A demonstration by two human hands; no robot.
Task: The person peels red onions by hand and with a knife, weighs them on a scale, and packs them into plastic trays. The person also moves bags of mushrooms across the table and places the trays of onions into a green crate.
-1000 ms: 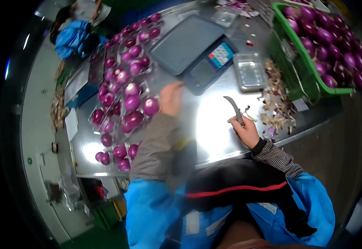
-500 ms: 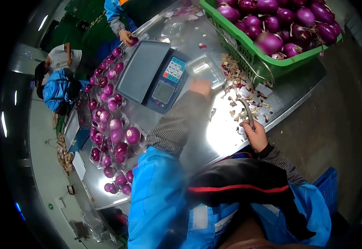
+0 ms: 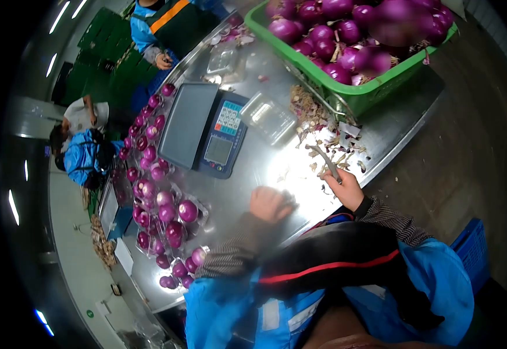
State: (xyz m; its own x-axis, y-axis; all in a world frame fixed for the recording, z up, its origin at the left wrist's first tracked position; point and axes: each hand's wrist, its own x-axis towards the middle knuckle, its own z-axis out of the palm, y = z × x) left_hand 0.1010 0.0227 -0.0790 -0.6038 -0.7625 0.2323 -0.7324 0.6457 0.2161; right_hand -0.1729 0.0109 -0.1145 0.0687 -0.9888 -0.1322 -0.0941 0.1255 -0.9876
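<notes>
My right hand (image 3: pixel 344 189) is closed around the handle of a curved, dull-grey knife (image 3: pixel 327 158), whose blade points up and left over the scraps. My left hand (image 3: pixel 270 203) is low over the steel table (image 3: pixel 247 180), its fingers smeared by motion. Beyond it a clear plastic tray (image 3: pixel 270 118) rests beside a grey-blue digital scale (image 3: pixel 204 129). Dry onion roots and skins (image 3: pixel 314 107) lie between that tray and the knife. Purple onions (image 3: pixel 188 210), many sitting in clear trays, fill the table's left side.
A green crate (image 3: pixel 358 90) heaped with purple onions stands at the table's far right. Another clear tray (image 3: pixel 221 60) lies near the far edge. A person (image 3: pixel 175 26) stands across the table; others are at the left. A blue crate (image 3: pixel 470 250) is at lower right.
My left hand has drawn back from the clear tray, toward my body. My right hand still holds the knife. The view has shifted slightly, and the co-worker's hand across the table is away from the onions.
</notes>
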